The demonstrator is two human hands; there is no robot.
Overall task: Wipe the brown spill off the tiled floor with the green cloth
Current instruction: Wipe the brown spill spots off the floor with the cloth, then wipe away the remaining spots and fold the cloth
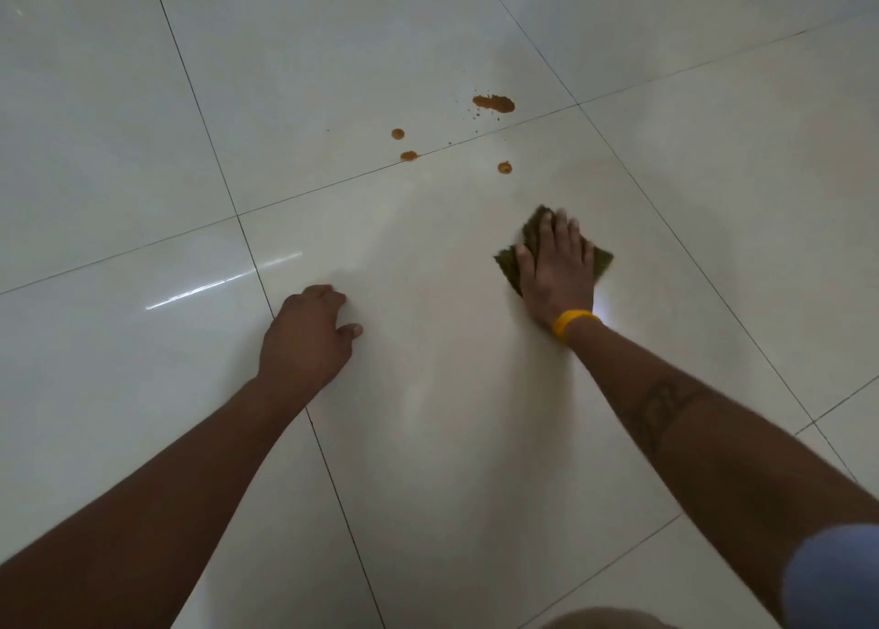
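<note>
The brown spill [494, 103] lies on the white tiled floor [428, 390] as one larger blotch at the upper right of centre. Three small brown drops sit below it; the nearest drop [504, 168] is a short way beyond my right fingertips. My right hand [556, 271], with a yellow wristband, presses flat on the green cloth [508, 267], which shows around the fingers and palm. The cloth is apart from the spill. My left hand [307, 338] rests on the floor to the left, fingers curled under, holding nothing.
Large glossy white tiles with dark grout lines fill the view. A bright light reflection streaks the tile to the left of my left hand. A pale blue sleeve shows at the bottom right corner.
</note>
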